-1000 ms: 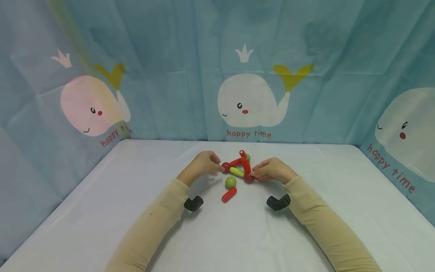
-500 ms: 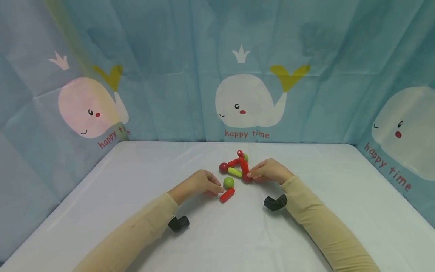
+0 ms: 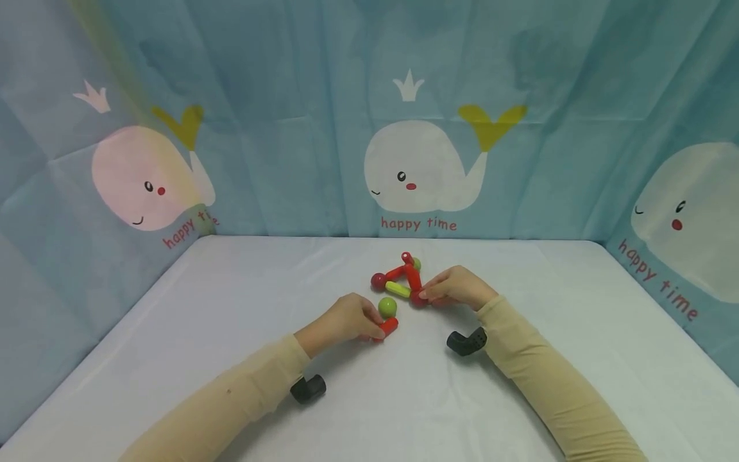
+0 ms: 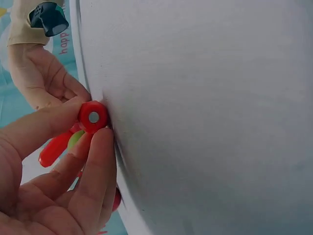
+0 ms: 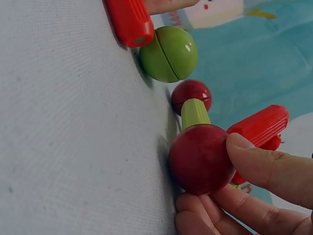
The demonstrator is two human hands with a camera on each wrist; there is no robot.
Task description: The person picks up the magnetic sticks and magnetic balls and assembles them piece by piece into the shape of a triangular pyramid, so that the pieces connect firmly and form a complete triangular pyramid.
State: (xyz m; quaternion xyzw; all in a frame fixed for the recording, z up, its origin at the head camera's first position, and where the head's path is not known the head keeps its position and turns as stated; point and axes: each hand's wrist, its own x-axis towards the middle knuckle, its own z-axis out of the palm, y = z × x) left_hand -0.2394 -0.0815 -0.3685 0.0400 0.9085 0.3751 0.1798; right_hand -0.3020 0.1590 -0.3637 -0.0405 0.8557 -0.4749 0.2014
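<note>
My left hand (image 3: 345,319) pinches a short red magnetic rod (image 3: 390,326) between thumb and fingers; the left wrist view shows the round metal tip (image 4: 93,117) on its end. Just behind that rod sits a green ball (image 3: 387,307), right by its end in the right wrist view. With thumb and fingers my right hand (image 3: 463,287) grips a dark red ball (image 5: 200,159) at the near right corner of a joined frame. From this ball a yellow-green rod (image 5: 195,112) runs to another red ball (image 3: 378,282), and red rods (image 3: 414,278) lead to the back.
At the back of the frame a red rod (image 3: 407,258) sticks up beside a second green ball (image 3: 417,264). All of it lies on a white-covered table (image 3: 519,398). A blue whale-print curtain (image 3: 277,160) stands behind. Black wrist devices (image 3: 466,342) hang under both sleeves.
My left hand has left the far red ball, come nearer and down to the loose red rod, and now pinches it. The right hand stays on its red ball.
</note>
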